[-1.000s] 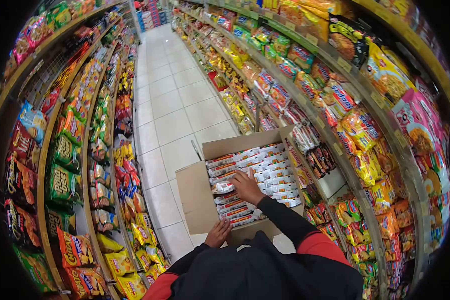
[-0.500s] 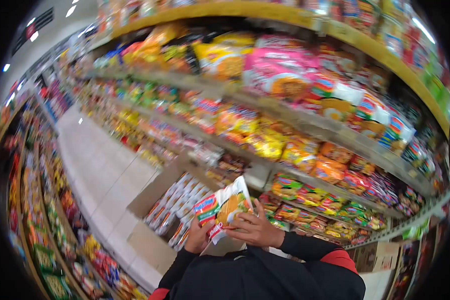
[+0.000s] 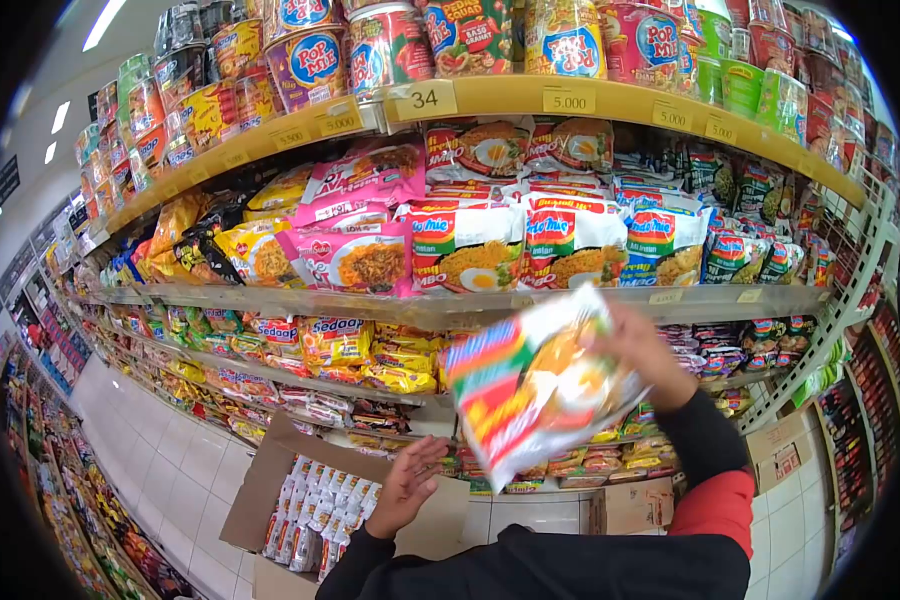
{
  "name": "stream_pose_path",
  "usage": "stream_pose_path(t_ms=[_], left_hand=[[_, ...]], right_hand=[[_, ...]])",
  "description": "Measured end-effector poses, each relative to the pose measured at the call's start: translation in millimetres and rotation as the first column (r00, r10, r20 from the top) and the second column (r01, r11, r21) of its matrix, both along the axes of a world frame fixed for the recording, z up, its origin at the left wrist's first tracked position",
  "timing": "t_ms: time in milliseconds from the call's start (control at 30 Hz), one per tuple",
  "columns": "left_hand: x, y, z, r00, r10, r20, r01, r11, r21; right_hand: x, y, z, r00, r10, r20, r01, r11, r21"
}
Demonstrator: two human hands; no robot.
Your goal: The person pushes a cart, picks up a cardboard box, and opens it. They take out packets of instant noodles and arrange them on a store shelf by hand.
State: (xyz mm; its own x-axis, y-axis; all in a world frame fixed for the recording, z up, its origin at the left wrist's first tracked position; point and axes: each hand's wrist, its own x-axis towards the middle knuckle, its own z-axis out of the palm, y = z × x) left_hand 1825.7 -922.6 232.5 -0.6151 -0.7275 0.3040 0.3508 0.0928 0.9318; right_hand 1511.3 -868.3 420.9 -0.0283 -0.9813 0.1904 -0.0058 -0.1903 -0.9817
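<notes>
My right hand [image 3: 642, 350] grips the upper right edge of a noodle packet [image 3: 550, 385], which shows a fried egg and noodles and is blurred by motion. The packet hangs tilted in front of the lower shelves. To its left, my left hand [image 3: 408, 485] is raised with its fingers apart, holding nothing, just above the open carton [image 3: 255, 480]. Packed in rows inside the carton are small white packets [image 3: 315, 505]. Behind and above the held packet, similar white and red noodle packets [image 3: 467, 245] stand on the middle shelf.
A yellow-edged shelf [image 3: 515, 92] holds noodle cups [image 3: 305, 65]. Pink packets [image 3: 355, 258] lie left of the white ones. Closed brown boxes [image 3: 635, 507] stand on the tiled floor [image 3: 175, 470] below. A white grid rack [image 3: 815, 355] borders the shelves at right.
My right hand has lifted the packet up and right, towards the shelves. My left hand has let go of it and opened. The view has turned to face the shelves.
</notes>
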Motion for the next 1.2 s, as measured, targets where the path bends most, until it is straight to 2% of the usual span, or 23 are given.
stream_pose_path(t_ms=[33,67,100,133,167,200,233,267,333,467,500,533,567,600,633,700,767,833,900,1000,1033,1100,1200], left_hand=[[-2.5,-2.3,0.7,0.988,0.034,0.150,-0.032,0.999,-0.017],[-5.7,-5.6,5.0,0.976,0.073,0.207,-0.062,0.996,-0.061],[-7.9,-10.9,13.7,0.975,0.085,0.204,-0.073,0.995,-0.063],[-8.9,-16.9,27.3,0.961,0.152,0.231,-0.096,0.967,-0.234],[-10.8,-22.6,44.5,0.943,0.223,0.249,-0.110,0.910,-0.399],[-14.8,-25.5,75.5,0.917,0.328,0.226,-0.173,0.838,-0.517],[-15.6,-32.9,94.4,0.882,0.428,0.199,-0.218,0.744,-0.632],[-18.1,-40.6,112.6,0.840,0.520,0.158,-0.251,0.630,-0.734],[-31.0,-48.1,164.6,0.796,0.604,0.036,-0.260,0.396,-0.881],[-65.9,-76.8,227.7,0.739,0.669,-0.081,-0.231,0.138,-0.963],[-76.2,-86.1,238.0,0.732,0.676,-0.083,-0.236,0.138,-0.962],[-87.2,-95.1,246.6,0.718,0.688,-0.106,-0.189,0.046,-0.981],[-96.7,-103.6,253.0,0.706,0.696,-0.130,-0.137,-0.045,-0.989],[-104.7,-113.0,255.7,0.700,0.703,-0.128,-0.142,-0.040,-0.989],[-112.1,-123.2,256.2,0.691,0.719,-0.074,-0.075,-0.031,-0.997],[-123.1,-134.7,261.0,0.683,0.731,-0.011,0.001,-0.016,-1.000],[-133.5,-140.5,268.9,0.604,0.785,0.141,0.105,0.097,-0.990],[-137.3,-145.0,273.7,0.597,0.794,0.117,0.110,0.063,-0.992],[-137.4,-149.5,278.4,0.569,0.802,0.178,0.141,0.118,-0.983],[-139.2,-163.0,273.7,0.564,0.814,0.138,0.178,0.043,-0.983],[-140.0,-167.9,272.0,0.553,0.827,0.103,0.194,-0.008,-0.981],[-141.2,-179.8,270.6,0.521,0.849,0.086,0.198,-0.022,-0.980],[-135.7,-192.4,272.9,0.479,0.877,0.022,0.191,-0.079,-0.978]], right_hand=[[-25.8,-13.4,23.4,0.998,0.029,-0.049,-0.029,1.000,0.008],[-43.7,-21.3,39.5,0.878,-0.041,-0.478,-0.163,0.912,-0.377],[-61.6,-29.1,55.5,0.672,-0.401,-0.622,-0.284,0.637,-0.717],[-64.5,-36.9,75.9,0.512,-0.601,-0.613,-0.302,0.542,-0.784],[-68.0,-60.1,85.2,0.843,-0.175,-0.508,-0.227,0.741,-0.632],[-71.5,-83.1,94.5,0.986,0.155,-0.059,-0.164,0.861,-0.481],[-59.9,-101.5,132.7,0.990,0.100,0.103,-0.098,0.995,-0.020],[-57.0,-133.7,131.9,0.988,-0.074,0.138,0.077,0.997,-0.015],[-64.2,-189.0,125.8,0.991,-0.124,0.054,0.129,0.986,-0.101],[-44.6,-227.4,120.9,0.949,-0.314,0.005,0.305,0.918,-0.253],[-41.2,-226.7,124.7,0.952,-0.305,0.000,0.295,0.922,-0.252],[-38.4,-222.9,132.0,0.711,-0.517,-0.477,0.363,0.850,-0.381],[-38.8,-223.3,136.7,0.220,-0.611,-0.760,0.333,0.779,-0.530],[-57.7,-260.6,123.3,0.370,-0.687,-0.626,0.250,0.722,-0.645],[-53.1,-247.3,124.3,0.372,-0.680,-0.631,0.244,0.728,-0.640],[-44.6,-216.4,128.8,0.734,-0.247,-0.632,0.151,0.968,-0.203],[-38.9,-224.4,126.5,0.730,-0.281,-0.623,0.259,0.957,-0.128],[-38.3,-237.5,124.8,0.814,-0.083,-0.575,0.077,0.996,-0.035],[-34.7,-234.5,127.5,0.724,-0.189,-0.664,0.171,0.981,-0.093],[-28.0,-229.6,130.6,0.504,-0.376,-0.778,0.215,0.926,-0.309],[-30.9,-230.7,129.8,0.503,-0.378,-0.777,0.222,0.926,-0.306],[-34.9,-227.2,130.0,0.293,-0.464,-0.836,0.250,0.881,-0.401],[-40.5,-229.1,133.6,0.383,-0.355,-0.853,0.209,0.933,-0.294]])
